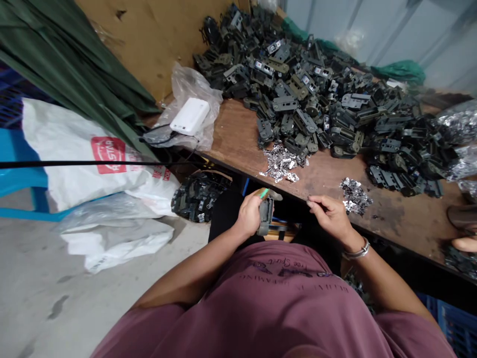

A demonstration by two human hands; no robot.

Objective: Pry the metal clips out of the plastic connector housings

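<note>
My left hand [249,214] is closed around a dark grey housing [265,215], held over my lap in front of the table edge. A thin bright green strip [264,193] shows at its fingertips; what it belongs to is unclear. To the right, my right hand [330,215] is pinched with thumb and forefinger together; anything between them is too small to make out. Beside that hand on the tabletop is a small pile of shiny metal clips [356,195]. Another pile of silvery clips [281,162] lies beyond my left hand.
A large heap of dark housings [294,94] covers the back of the wooden table [234,129]. A white power bank [191,116] rests on plastic at left. Below are a container of dark parts [201,196] and white sacks [74,154]. Another person's hand [465,243] shows at right.
</note>
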